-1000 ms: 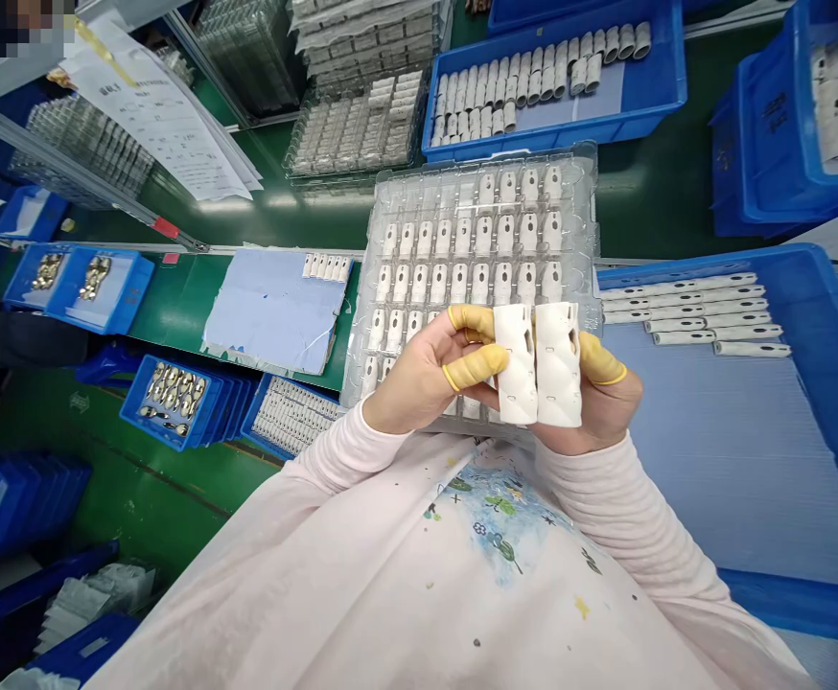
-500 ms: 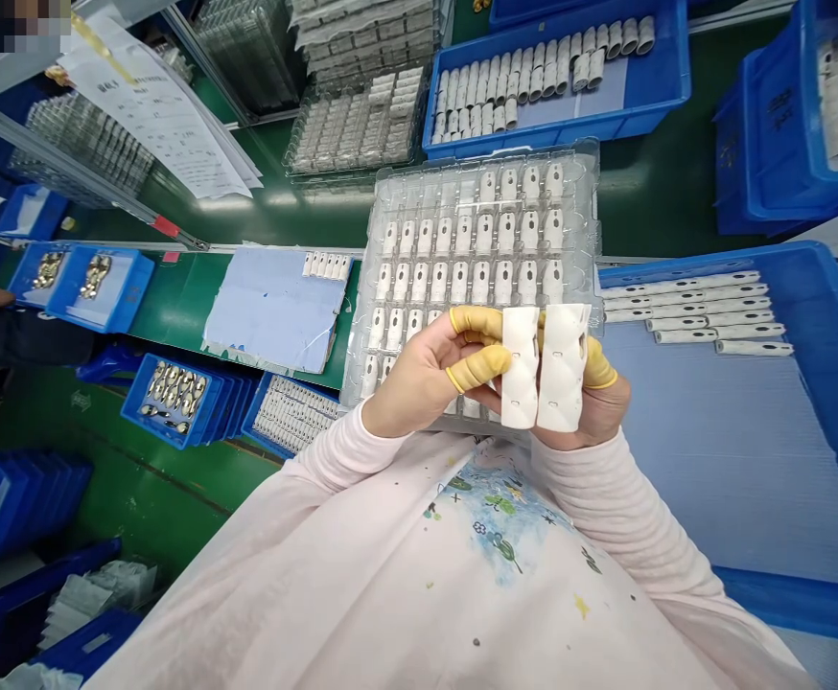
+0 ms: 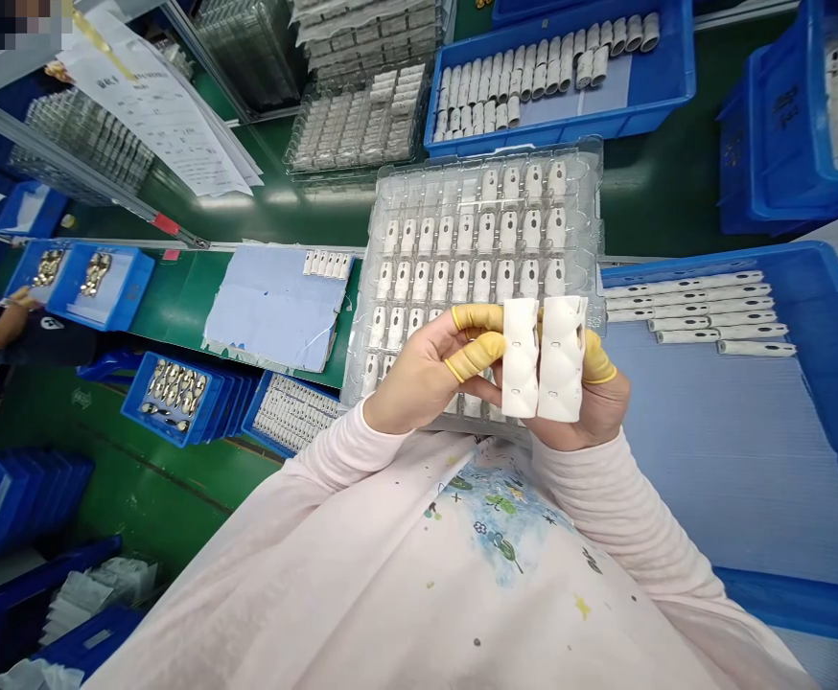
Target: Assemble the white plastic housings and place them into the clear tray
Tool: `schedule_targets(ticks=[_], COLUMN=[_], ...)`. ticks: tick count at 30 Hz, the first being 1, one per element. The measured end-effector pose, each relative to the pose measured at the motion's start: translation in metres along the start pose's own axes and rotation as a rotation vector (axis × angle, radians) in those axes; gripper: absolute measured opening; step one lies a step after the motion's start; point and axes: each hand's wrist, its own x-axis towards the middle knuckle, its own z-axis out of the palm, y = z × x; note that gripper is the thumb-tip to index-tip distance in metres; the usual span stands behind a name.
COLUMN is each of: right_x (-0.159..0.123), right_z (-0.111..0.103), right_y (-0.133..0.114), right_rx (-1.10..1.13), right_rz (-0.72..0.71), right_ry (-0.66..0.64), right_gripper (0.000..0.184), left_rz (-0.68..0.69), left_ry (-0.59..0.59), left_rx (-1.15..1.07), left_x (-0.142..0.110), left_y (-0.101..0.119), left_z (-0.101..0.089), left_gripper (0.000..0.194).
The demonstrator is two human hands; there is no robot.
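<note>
Over the clear plastic tray (image 3: 491, 182), my left hand (image 3: 433, 369) is closed on the left white plastic piece (image 3: 520, 364). My right hand (image 3: 592, 398) grips the right white plastic piece (image 3: 562, 364) from its far side. Both pieces stand upright side by side, with a narrow gap between them, wavy edges and small slots. Yellow finger cots cover thumb and fingers on the hands. Beneath them the tray's pockets hold rows of small white parts with dark oval holes. My hands hide part of the lower rows.
A large blue bin (image 3: 814, 383) at right holds rows of white parts. Another blue bin (image 3: 649, 107) with white pieces stands behind the tray. Left lie a blue sheet (image 3: 267, 316) and bins of shiny metal parts. A co-worker's hand (image 3: 22, 299) is at the far-left bin.
Both white pieces have risen slightly and tilted a little in my hands. At far left, a co-worker's hand and forearm have come to the bin of metal parts.
</note>
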Motion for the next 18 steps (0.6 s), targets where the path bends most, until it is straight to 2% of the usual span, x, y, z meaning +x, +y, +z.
schedule_targets(ticks=[5,9,18], right_x=[0.000,0.001,0.003], right_z=[0.009,0.010,0.000], right_y=[-0.001,0.000,0.003], right_rx=[0.055,0.095,0.081], right_rz=[-0.006,0.029,0.059], right_ry=[-0.013,-0.043,-0.024], right_gripper=[0.028,0.031,0.035], left_rz=[-0.018,-0.039,-0.034], left_ry=[-0.003,0.003,0.013], left_rx=[0.022,0.038,0.020], left_x=[0.004,0.006,0.009], left_y=[-0.003,-0.004,-0.009], left_z=[-0.004,-0.006,-0.010], left_gripper=[0.057,0.061,0.058])
